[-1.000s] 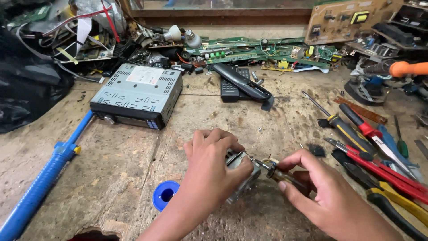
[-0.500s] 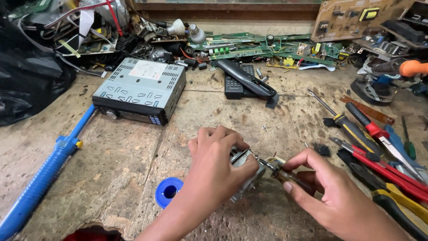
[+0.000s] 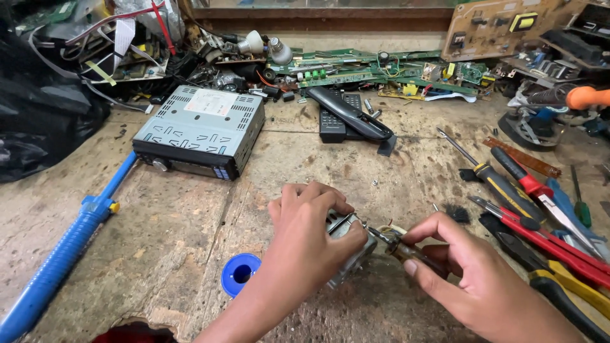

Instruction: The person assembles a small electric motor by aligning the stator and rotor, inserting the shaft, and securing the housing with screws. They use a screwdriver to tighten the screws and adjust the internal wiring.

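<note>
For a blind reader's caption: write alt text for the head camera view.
A left hand steadies a small metal part on a worn wooden workbench while the right hand holds a thin tool to it. Nearby lie a blue solder spool, a car stereo unit, circuit boards, and pliers and screwdrivers.

Small grey metal part (image 3: 348, 244) on bench; screwdriver (image 3: 406, 251) tip against it.

Views: one, head-worn.
Position: above the near edge of the wooden workbench (image 3: 190, 254).
Facing: down and forward, toward the far clutter of circuit boards (image 3: 356, 70).
Nearness: close; the forearms enter from the near edge.
Shared ground: none, a single view.
</note>
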